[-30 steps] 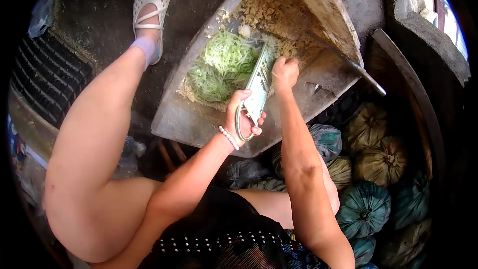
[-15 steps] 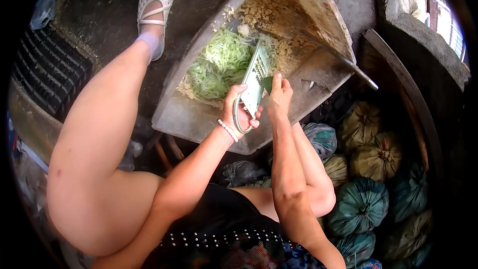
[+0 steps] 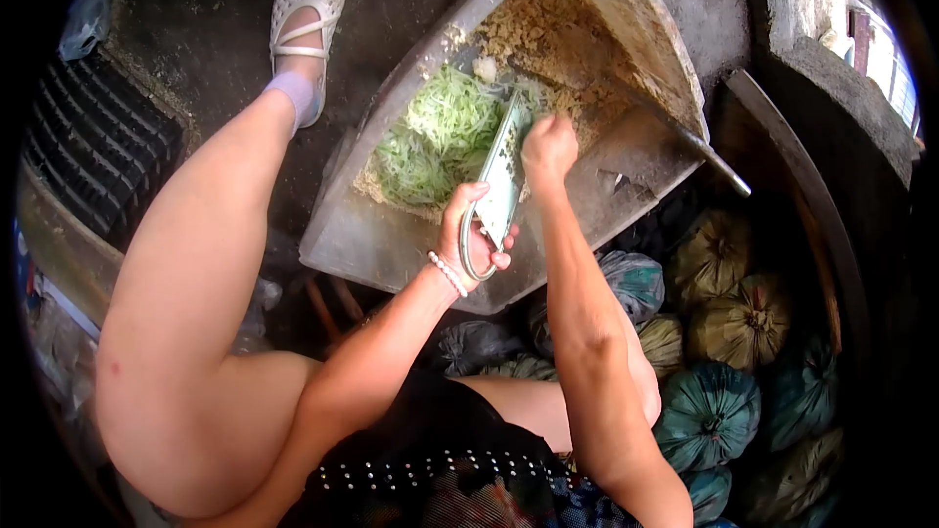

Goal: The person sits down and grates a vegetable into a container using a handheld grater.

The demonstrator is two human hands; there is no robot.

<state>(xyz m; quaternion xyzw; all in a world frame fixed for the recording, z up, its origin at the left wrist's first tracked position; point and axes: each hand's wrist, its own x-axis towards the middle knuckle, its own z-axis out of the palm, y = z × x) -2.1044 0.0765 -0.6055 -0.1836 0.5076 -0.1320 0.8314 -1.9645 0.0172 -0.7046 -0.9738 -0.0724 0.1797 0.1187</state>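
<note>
My left hand [image 3: 476, 227] is closed around the looped handle of a flat metal grater [image 3: 501, 168], which slants up and away over the trough. Against the grater's right face, my right hand [image 3: 550, 149] is curled in a fist. The green vegetable piece seen in its fingers a moment ago is now hidden by the hand and the grater. Pale green shreds [image 3: 438, 127] lie heaped to the left of the grater, inside a grey trough [image 3: 367, 259].
Crumbly tan meal [image 3: 548, 24] coats the trough's far part. A metal rod-like handle [image 3: 719, 166] sticks out over its right edge. Several tied bags [image 3: 709, 416] lie at the lower right. A ribbed black mat [image 3: 93, 137] is at the left, near my shoe [image 3: 308, 10].
My right hand has moved up along the grater, and the green piece has gone out of sight. The grater has turned slightly more edge-on; my left hand keeps its hold.
</note>
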